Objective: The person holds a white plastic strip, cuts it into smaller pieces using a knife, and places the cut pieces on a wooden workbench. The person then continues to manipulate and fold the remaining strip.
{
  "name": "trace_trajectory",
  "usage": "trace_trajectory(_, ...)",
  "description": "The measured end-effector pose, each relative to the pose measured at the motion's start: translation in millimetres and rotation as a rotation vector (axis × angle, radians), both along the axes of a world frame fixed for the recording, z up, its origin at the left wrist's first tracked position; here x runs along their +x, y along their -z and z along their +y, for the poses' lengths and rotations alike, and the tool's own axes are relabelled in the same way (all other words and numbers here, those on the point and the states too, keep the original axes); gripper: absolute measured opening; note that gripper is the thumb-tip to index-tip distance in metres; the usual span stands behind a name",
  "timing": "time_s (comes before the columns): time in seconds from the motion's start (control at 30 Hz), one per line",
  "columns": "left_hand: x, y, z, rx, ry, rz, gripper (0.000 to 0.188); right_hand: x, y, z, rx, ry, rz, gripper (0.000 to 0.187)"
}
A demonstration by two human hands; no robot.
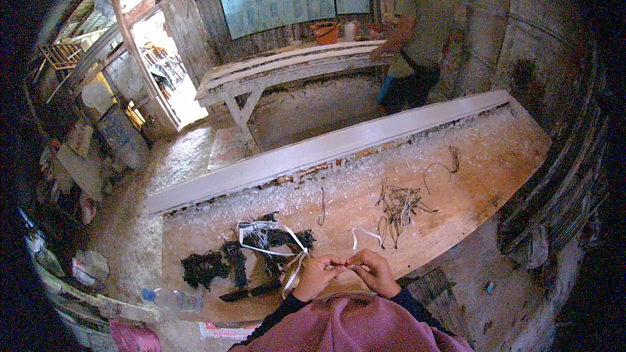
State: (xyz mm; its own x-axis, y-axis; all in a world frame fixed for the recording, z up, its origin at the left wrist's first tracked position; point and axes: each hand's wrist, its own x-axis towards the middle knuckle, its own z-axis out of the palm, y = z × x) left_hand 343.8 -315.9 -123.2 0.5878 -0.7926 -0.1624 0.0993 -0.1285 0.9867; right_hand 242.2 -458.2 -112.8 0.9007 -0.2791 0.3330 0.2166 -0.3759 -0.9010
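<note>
Close to my body, at the table's near edge, my left hand [317,276] and my right hand [373,271] meet fingertip to fingertip. Both are closed in a pinch, and the small thing between them is too fine to make out. Pale flat strips [297,270] run beside my left hand and join a white strip loop [261,248] lying over dark tied bundles [268,262]. Just beyond my right hand curls a short white strip [366,231]. A dark, knife-like flat piece [251,291] rests left of my left hand.
A loose pile of thin dark and pale cords [403,207] lies farther right on the wooden table [469,189], with a long white board [339,146] along its far edge. A clear bottle [175,300] is at the near left. Another person [422,32] stands by the back bench [293,58].
</note>
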Motion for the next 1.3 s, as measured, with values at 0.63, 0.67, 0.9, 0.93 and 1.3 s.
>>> trace_trajectory(0.63, -7, 4, -6, -0.252, -0.167, 0.237, 0.019, -1, -7, 1, -0.118, 0.032, -0.060, 0.009)
trace_trajectory(0.67, -7, 3, -6, -0.256, -0.156, 0.216, 0.019, -2, -7, 1, -0.086, 0.034, -0.051, 0.009)
trace_trajectory(0.9, -12, 6, -5, -0.152, -0.121, -0.028, 0.019, -3, -3, 6, 0.121, 0.062, 0.032, 0.006)
trace_trajectory(0.93, -13, 7, -6, -0.151, -0.132, -0.058, 0.019, -3, -2, 8, 0.200, 0.085, 0.072, 0.006)
trace_trajectory(1.3, -11, 24, -5, -0.183, -0.122, -0.391, 0.022, 4, 9, 4, 0.851, 0.016, 0.234, 0.010)
